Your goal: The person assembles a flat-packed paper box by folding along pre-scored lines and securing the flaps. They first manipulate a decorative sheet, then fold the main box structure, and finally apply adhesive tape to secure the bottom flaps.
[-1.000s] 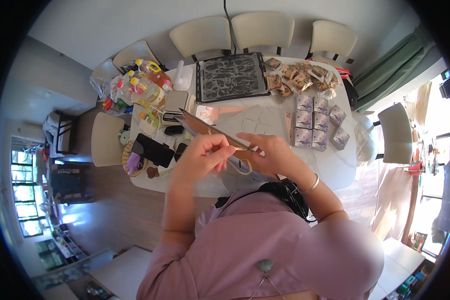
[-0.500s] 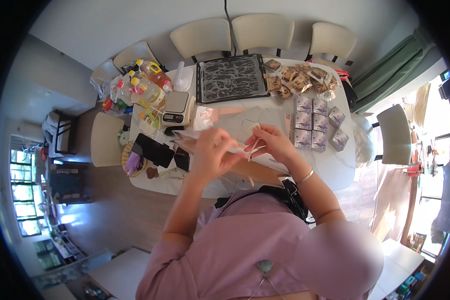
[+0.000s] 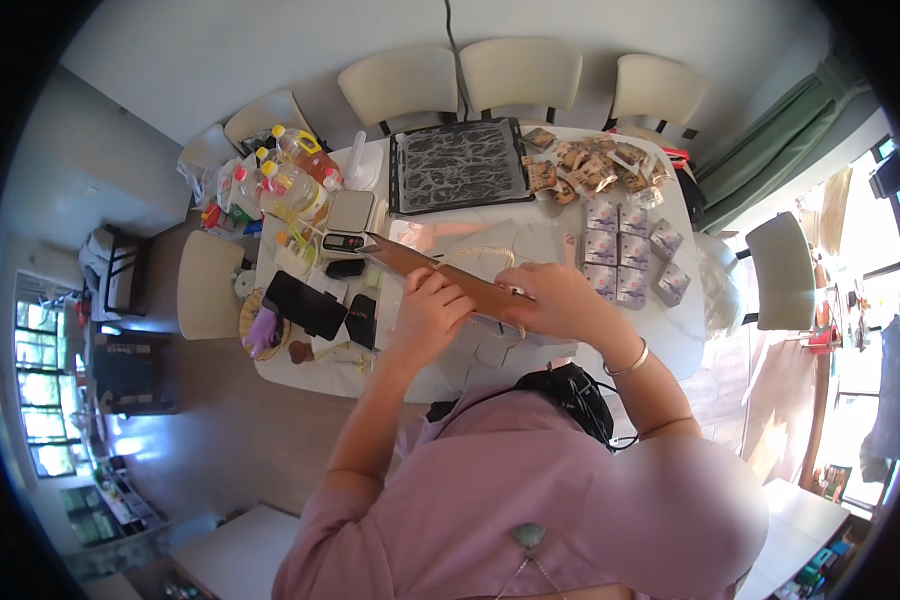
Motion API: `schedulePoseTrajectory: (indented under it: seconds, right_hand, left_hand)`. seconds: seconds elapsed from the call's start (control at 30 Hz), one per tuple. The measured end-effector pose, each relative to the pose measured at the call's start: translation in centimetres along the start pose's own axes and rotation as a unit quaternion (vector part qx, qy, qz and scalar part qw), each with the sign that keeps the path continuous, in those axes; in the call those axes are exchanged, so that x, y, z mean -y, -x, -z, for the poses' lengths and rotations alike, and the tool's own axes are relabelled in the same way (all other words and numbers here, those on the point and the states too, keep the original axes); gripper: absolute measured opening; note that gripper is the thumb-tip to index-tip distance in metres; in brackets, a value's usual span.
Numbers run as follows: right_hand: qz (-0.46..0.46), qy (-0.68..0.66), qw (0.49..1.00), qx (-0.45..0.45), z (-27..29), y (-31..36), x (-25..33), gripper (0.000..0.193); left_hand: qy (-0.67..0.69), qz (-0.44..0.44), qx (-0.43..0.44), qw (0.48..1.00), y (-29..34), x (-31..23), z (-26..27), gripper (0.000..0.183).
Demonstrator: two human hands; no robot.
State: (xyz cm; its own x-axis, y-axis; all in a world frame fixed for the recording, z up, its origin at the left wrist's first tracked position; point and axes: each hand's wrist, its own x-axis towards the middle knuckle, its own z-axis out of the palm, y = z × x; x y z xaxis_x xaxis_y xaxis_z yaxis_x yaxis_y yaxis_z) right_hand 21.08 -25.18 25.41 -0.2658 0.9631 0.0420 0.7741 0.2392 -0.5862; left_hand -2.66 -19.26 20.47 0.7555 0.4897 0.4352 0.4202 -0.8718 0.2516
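Note:
A brown paper bag with twisted cord handles is held up over the near middle of the table, its top edge toward me. My left hand is closed on the bag's left part, fingers bent over the edge. At its right end my right hand, with a bangle at the wrist, grips the same bag; some of its fingertips are hidden. One cord handle arches up on the far side of the bag, and part of another cord hangs on the near side.
Left on the white table are a kitchen scale, oil bottles and a black phone-like device. A black baking tray lies at the back. Wrapped snacks and small boxes sit on the right.
My fingers have left the cord they were pinching and now hold the bag's edge. The bag has come up between my hands, its brown side more visible.

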Motion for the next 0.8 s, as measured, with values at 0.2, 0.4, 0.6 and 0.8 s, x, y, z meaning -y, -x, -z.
schedulePoseTrajectory:
  seconds: [0.2,0.4,0.6,0.8]
  right_hand:
    - [-0.07,0.144,0.977,-0.138,-0.6,-0.8,-5.0,0.01]
    - [-0.08,0.098,0.97,-0.207,5.0,-1.3,-6.5,0.016]
    - [-0.088,0.094,0.955,-0.267,8.8,-0.6,-7.4,0.018]
    - [-0.193,0.089,0.923,-0.321,12.5,3.3,-9.5,0.023]
  left_hand:
    - [0.036,-0.05,0.004,0.998,-0.1,-0.3,0.0,0.009]
    - [0.014,-0.039,-0.038,0.998,-1.5,-1.3,0.3,0.012]
    - [-0.046,-0.012,-0.132,0.99,-8.5,-0.9,0.9,0.016]
    - [-0.054,-0.022,-0.107,0.993,-11.9,-1.1,-0.3,0.017]
